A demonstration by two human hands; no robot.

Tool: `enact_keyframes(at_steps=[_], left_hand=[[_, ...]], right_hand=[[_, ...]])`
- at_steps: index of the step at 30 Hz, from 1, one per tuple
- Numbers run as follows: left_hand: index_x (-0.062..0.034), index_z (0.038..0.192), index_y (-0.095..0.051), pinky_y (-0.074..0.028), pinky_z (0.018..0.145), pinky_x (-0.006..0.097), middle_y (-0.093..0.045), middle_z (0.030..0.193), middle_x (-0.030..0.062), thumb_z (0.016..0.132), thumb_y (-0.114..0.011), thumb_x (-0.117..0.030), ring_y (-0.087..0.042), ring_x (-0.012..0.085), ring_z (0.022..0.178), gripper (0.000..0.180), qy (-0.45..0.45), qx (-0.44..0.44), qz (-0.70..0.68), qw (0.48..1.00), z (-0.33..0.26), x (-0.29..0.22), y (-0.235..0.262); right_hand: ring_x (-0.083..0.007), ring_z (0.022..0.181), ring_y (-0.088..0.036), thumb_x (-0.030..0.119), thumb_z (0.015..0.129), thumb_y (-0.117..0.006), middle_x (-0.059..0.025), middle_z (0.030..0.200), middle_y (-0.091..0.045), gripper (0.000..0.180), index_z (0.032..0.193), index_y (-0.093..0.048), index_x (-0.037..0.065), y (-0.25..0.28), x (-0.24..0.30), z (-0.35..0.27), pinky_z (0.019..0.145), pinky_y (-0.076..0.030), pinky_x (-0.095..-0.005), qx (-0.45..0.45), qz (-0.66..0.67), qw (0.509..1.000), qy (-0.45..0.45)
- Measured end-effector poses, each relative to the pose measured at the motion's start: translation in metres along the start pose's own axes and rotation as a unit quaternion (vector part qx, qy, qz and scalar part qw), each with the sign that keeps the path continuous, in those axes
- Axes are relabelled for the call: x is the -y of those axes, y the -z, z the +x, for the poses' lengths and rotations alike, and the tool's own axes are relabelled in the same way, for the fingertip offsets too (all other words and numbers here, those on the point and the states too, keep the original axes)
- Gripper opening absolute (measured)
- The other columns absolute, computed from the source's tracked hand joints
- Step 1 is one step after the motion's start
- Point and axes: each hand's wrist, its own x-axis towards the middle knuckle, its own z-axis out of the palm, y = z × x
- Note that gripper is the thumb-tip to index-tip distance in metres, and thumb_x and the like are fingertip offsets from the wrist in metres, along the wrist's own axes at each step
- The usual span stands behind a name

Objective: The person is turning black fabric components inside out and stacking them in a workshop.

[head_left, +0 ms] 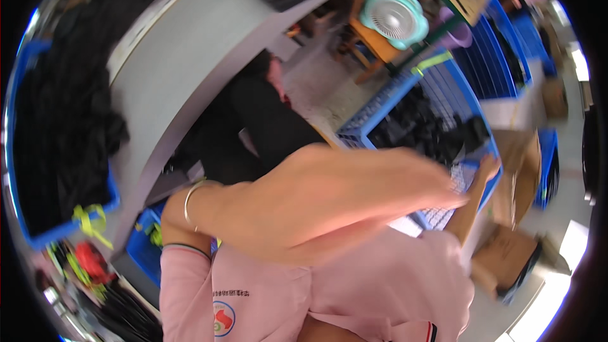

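Observation:
My left hand (342,190) is raised close to the camera and fills the middle of the view, smeared by motion. Its fingers stretch out to the right, close together, and nothing shows in it; a thin bangle (188,206) circles the wrist. Farther right, my right hand (486,168) is small in the view, closed on the near right rim of a blue plastic basket (465,79). Crumpled black pieces (415,128), seemingly cloth or plastic, lie in that basket. My left hand hides part of the basket's near side.
A grey table (190,31) curves across the left, with a blue bin (47,237) heaped with black cloth beside it. A turquoise fan (394,18) rests on a wooden chair (373,44). More blue crates (484,57) and cardboard boxes (506,256) stand at the right.

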Motion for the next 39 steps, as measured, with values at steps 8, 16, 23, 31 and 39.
enact_keyframes(at_steps=[8,16,23,31,39], left_hand=[[0.0061,0.117,-0.066,-0.055,0.079,0.038,-0.066,0.116,0.0208,0.082,-0.066,-0.003,-0.067,0.0357,0.098,0.035,-0.087,-0.106,0.048,0.989,-0.003,-0.035,-0.022],[0.0068,0.118,-0.065,-0.056,0.079,0.037,-0.067,0.114,0.0198,0.082,-0.066,-0.007,-0.068,0.032,0.095,0.038,-0.13,-0.122,0.136,0.975,-0.041,-0.071,0.01],[0.0075,0.119,-0.065,-0.056,0.079,0.035,-0.068,0.112,0.019,0.082,-0.066,-0.01,-0.069,0.0287,0.093,0.041,-0.102,-0.286,0.276,0.912,-0.081,-0.119,0.051],[0.0057,0.116,-0.066,-0.057,0.076,0.034,-0.07,0.104,0.0168,0.087,-0.062,-0.012,-0.07,0.0293,0.089,0.034,-0.093,-0.191,0.541,0.814,-0.155,-0.16,0.092],[-0.0081,0.142,-0.052,-0.05,0.064,0.022,-0.07,0.083,0.0056,0.091,-0.07,-0.016,-0.061,0.0074,0.063,0.055,0.13,-0.682,0.452,0.56,-0.237,-0.105,0.237]], right_hand=[[-0.0185,0.081,-0.061,0.008,0.087,-0.07,-0.0093,0.109,-0.065,0.034,0.119,-0.063,0.001,-0.138,-0.011,-0.263,0.075,-0.052,-0.0315,0.47,-0.091,0.859,0.178],[-0.0238,0.084,-0.066,0.002,0.089,-0.066,-0.0195,0.13,-0.054,0.033,0.122,-0.061,0.002,-0.195,0.046,-0.378,0.075,-0.054,-0.0338,0.592,-0.085,0.723,0.347],[-0.0246,0.085,-0.067,0.001,0.09,-0.065,-0.0198,0.132,-0.053,0.032,0.121,-0.061,0.004,-0.228,0.077,-0.414,0.075,-0.054,-0.0332,0.628,-0.063,0.661,0.406],[-0.0251,0.09,-0.067,-0.001,0.091,-0.061,-0.0187,0.135,-0.052,0.031,0.122,-0.06,0.004,-0.228,0.151,-0.481,0.076,-0.054,-0.0325,0.688,-0.136,0.594,0.394],[-0.0293,0.098,-0.067,0.0,0.093,-0.061,-0.0174,0.139,-0.05,0.03,0.122,-0.059,0.005,-0.227,0.197,-0.499,0.078,-0.056,-0.0342,0.689,-0.149,0.56,0.436]])
